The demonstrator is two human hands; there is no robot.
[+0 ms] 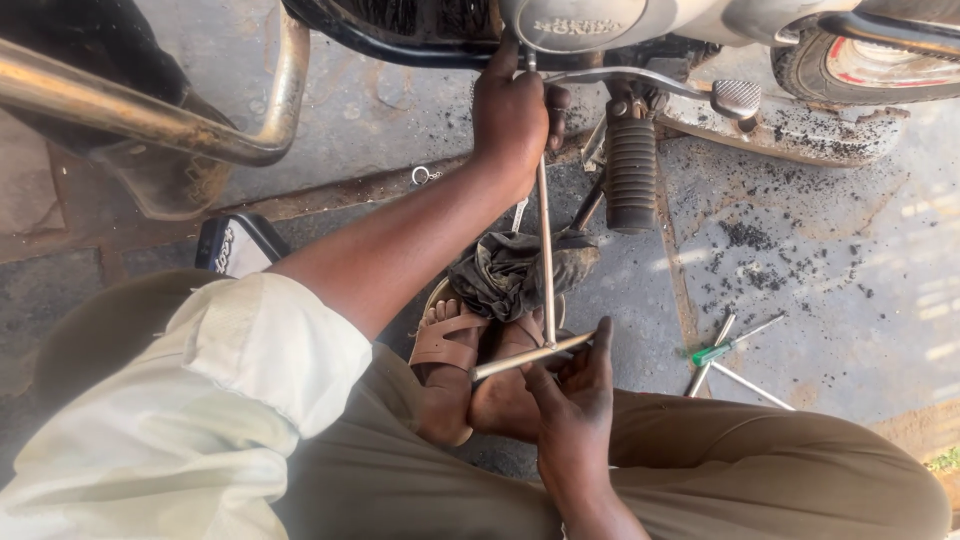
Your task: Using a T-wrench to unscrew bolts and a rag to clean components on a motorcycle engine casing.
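Note:
A long metal T-handle wrench [546, 262] runs from the underside of a motorcycle [560, 22] down toward my lap. My left hand [512, 112] is closed around the upper end of its shaft, right under the engine case. My right hand [572, 392] holds the crossbar handle at the lower end, fingers partly spread around it. A dirty grey rag [505, 270] lies just behind the shaft, over my sandalled feet [455, 352].
A ribbed rubber footpeg [631, 172] and a metal brake pedal [736, 97] hang right of the wrench. A green-handled screwdriver [722, 347] and other thin metal tools lie on the stained concrete at right. The exhaust pipe [150, 118] crosses the upper left. A small metal ring [421, 175] lies on the ground.

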